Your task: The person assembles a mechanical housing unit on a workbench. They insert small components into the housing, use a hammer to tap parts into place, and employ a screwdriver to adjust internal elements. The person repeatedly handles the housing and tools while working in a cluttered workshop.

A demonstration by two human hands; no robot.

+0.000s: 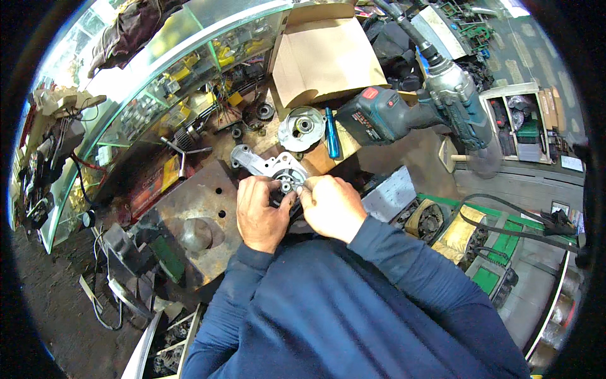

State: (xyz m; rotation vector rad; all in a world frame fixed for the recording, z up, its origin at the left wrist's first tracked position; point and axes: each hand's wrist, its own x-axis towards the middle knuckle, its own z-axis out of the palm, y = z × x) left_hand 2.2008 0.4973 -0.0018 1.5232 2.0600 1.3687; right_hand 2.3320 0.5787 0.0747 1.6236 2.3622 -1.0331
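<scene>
First: Since I'm running this from far off, I have only the head view to go by. Where do you see the metal housing (260, 164)?

Second: I have it in mid-view, just ahead of the wearer's blue sleeves (410, 252). Its pale arm points up and to the left, and a small toothed part (286, 187) shows in its round opening.

First: How does the left hand (260, 213) stand?

Second: I see it at the near left of the opening, thumb and forefinger apart, to either side of the toothed part. I can't tell whether they clamp it.

First: And the right hand (333, 205)?

Second: Across from the left one, thumb and forefinger drawn close together at the opening's right edge — whether a small piece is pinched between them, I cannot tell from here.

First: What lies around?

Second: Beyond the housing I get a round metal cover (302, 138), a blue cylindrical handle (332, 134) just right of it, then a large cordless power tool (457, 104). An open cardboard box (331, 60) stands behind. To the left I see a stained metal plate (164, 208), a T-shaped metal handle (184, 153) near its far edge, and a glass case (151, 88) farther out.
</scene>
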